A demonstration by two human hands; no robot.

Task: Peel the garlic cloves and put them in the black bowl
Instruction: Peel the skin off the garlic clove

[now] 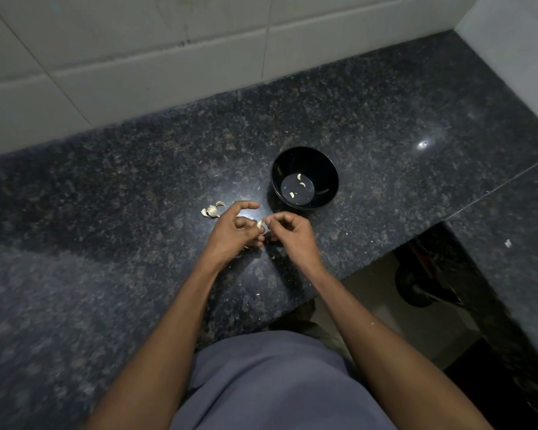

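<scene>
A pale garlic clove [259,225] is held between my two hands just above the dark counter. My left hand [235,231] pinches it from the left, its index finger stretched out above. My right hand [289,234] has its curled fingertips at the clove's right side. The black bowl [323,169] stands just beyond my right hand, with three peeled cloves [299,184] on its bottom. Unpeeled garlic cloves [212,210] lie on the counter to the left of my left hand.
The speckled black granite counter [106,212] runs back to a white tiled wall [137,57]. Its front edge steps back at the right, where an opening [416,290] shows the floor below. Small skin scraps [246,248] lie under my hands.
</scene>
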